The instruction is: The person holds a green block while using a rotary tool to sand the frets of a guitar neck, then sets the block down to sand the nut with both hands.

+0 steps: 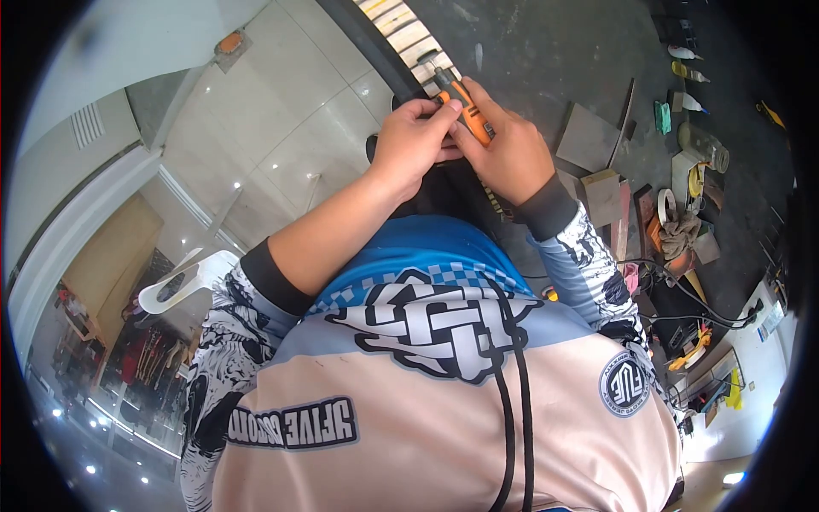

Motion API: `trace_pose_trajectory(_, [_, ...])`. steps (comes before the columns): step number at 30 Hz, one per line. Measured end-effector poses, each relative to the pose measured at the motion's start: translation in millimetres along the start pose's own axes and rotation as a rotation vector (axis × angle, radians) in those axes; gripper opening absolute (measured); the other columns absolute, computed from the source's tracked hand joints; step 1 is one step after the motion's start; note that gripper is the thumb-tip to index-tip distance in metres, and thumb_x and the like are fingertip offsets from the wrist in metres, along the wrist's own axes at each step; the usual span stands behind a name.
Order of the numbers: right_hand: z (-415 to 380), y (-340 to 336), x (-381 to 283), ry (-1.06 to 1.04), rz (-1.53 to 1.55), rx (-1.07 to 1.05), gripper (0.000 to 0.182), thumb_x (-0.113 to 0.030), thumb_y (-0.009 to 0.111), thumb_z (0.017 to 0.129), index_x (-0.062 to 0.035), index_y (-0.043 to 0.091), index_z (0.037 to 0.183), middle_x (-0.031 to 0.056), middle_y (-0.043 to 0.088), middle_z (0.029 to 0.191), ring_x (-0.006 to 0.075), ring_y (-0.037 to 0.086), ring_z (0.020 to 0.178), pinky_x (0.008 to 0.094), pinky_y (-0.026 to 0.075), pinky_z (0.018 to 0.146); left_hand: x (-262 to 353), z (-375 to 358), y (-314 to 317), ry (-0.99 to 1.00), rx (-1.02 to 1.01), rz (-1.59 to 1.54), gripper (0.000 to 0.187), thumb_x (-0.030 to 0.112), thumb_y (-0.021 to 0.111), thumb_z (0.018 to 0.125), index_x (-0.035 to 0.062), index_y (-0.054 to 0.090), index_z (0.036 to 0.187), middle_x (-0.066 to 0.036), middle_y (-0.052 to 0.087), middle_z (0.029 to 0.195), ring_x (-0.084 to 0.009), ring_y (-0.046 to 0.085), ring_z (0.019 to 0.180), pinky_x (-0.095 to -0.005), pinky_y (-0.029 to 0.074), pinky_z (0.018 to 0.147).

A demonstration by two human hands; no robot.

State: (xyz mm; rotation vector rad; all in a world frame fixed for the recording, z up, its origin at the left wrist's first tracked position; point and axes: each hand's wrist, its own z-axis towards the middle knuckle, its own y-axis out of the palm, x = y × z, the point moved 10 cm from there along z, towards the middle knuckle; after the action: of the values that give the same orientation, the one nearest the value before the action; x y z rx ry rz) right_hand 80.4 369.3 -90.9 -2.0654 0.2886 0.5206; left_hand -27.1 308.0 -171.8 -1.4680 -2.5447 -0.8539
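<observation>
An orange and black rotary tool (478, 126) is held up in front of me, its nose tilted away to the upper left. A small dark disc (427, 57) sits at the end of its shaft. My right hand (518, 152) wraps round the tool's body, with the index finger laid along its side. From the other side, my left hand (411, 143) pinches near the front of the body, its thumb on the casing. Behind the disc runs a strip of pale wooden slats (405, 32), which the disc overlaps in this view.
On the dark work surface (529, 51) to the right lie a flat square board (587, 136), several small bottles and a glass jar (705, 147). Wood blocks (602, 198), a crumpled cloth (680, 232) and black cables (695, 294) are nearer me. A white plastic chair (189, 282) stands at left on the tiled floor (273, 111).
</observation>
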Motion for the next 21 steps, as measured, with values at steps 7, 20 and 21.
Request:
trace_pose_trajectory(7, [3.8, -4.6, 8.3, -0.006, 0.002, 0.013, 0.065, -0.045, 0.07, 0.09, -0.0177, 0.055, 0.147, 0.0204, 0.072, 0.088, 0.0396, 0.073, 0.08, 0.0466, 0.059, 0.071, 6.6, 2.6, 9.2, 0.015, -0.007, 0.021, 0.036, 0.025, 0.066, 0.101, -0.0088, 0.058, 0.111, -0.015, 0.067, 0.098, -0.0231, 0.072, 0.089, -0.0368, 0.065, 0.08])
trace_pose_trajectory(20, [6.0, -24.1, 6.5, -0.054, 0.042, 0.085, 0.062, -0.038, 0.074, 0.089, -0.0137, 0.058, 0.144, 0.0216, 0.073, 0.088, 0.0389, 0.073, 0.079, 0.0452, 0.058, 0.07, 14.9, 6.6, 23.6, 0.047, -0.047, 0.052, 0.038, 0.024, 0.068, 0.1, -0.0102, 0.058, 0.112, -0.015, 0.067, 0.097, -0.0229, 0.072, 0.09, -0.0355, 0.065, 0.078])
trace_pose_trajectory(21, [4.3, -26.1, 4.8, -0.06, 0.045, 0.093, 0.062, -0.037, 0.074, 0.089, -0.0137, 0.058, 0.144, 0.0217, 0.072, 0.087, 0.0389, 0.073, 0.079, 0.0451, 0.058, 0.07, 14.6, 5.1, 25.0, 0.039, -0.054, 0.046, 0.038, 0.024, 0.069, 0.1, -0.0103, 0.058, 0.112, -0.015, 0.067, 0.097, -0.0229, 0.072, 0.09, -0.0354, 0.065, 0.078])
